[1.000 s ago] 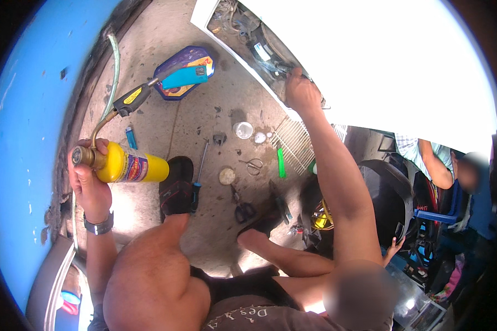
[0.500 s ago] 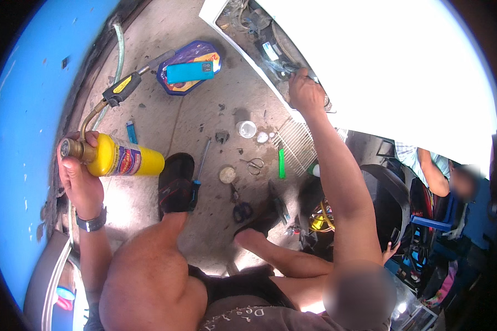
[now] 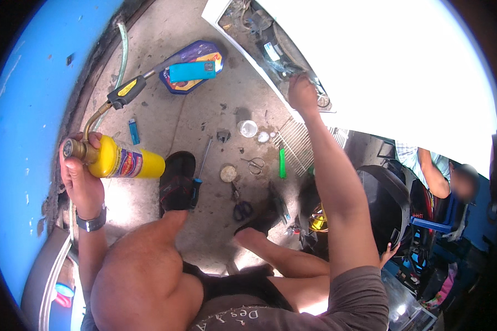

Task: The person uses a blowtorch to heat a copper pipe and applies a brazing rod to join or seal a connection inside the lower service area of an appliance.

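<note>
My left hand (image 3: 84, 185) is wrapped round the brass neck of a gas torch (image 3: 149, 164), a yellow cylinder lying nearly level. From its neck a bent brass tube runs up to a black igniter handle (image 3: 128, 91), whose nozzle points toward the blue tray. At the upper middle, my right hand (image 3: 303, 95) reaches into the open compartment (image 3: 243, 41) of a large white appliance (image 3: 392, 49). Its fingers are curled beside a black rounded compressor (image 3: 273, 48) and thin tubing; what they grip is hidden.
A teal phone (image 3: 192, 71) lies on the octagonal blue tray (image 3: 171, 85). On the floor are a lighter (image 3: 133, 131), screwdriver (image 3: 205, 157), scissors (image 3: 242, 209), white cup (image 3: 248, 129) and wire rack (image 3: 298, 146). A blue wall (image 3: 22, 138) stands left; another person (image 3: 433, 171) is at right.
My right hand has shifted slightly within the compartment, its fingers turned further in, and my right forearm has swung a little left. The torch stays nearly still in my left hand.
</note>
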### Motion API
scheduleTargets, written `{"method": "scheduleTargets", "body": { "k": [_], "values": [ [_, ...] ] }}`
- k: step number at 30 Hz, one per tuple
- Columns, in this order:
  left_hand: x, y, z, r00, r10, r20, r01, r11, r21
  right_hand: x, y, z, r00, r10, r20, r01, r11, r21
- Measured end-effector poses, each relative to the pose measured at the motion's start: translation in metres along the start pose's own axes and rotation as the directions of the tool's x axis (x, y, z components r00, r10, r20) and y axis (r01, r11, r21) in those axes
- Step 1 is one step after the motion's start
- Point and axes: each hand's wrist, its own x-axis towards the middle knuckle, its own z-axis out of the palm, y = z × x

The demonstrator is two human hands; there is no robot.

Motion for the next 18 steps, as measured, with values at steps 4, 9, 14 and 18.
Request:
{"method": "scheduleTargets", "body": {
  "k": [4, 9, 14, 18],
  "values": [
    [0.0, 0.002, -0.007, 0.999, -0.015, 0.03, 0.014, 0.999, 0.043, -0.002, -0.013, -0.014, 0.992, -0.021, 0.127, 0.028, 0.998, -0.053],
    [0.003, 0.005, 0.0, 1.0, -0.002, 0.017, 0.001, 0.999, 0.053, -0.002, -0.028, -0.03, 0.988, 0.038, 0.148, -0.033, 0.999, -0.035],
    [0.005, 0.005, 0.013, 1.0, -0.009, 0.018, 0.008, 1.0, 0.016, 0.005, -0.017, -0.022, 0.977, 0.019, 0.212, 0.006, 0.993, -0.116],
    [0.005, 0.005, 0.012, 0.999, -0.002, 0.036, 0.001, 1.0, 0.03, 0.009, -0.013, -0.019, 0.98, -0.01, 0.2, 0.023, 0.998, -0.064]
  ]
}}
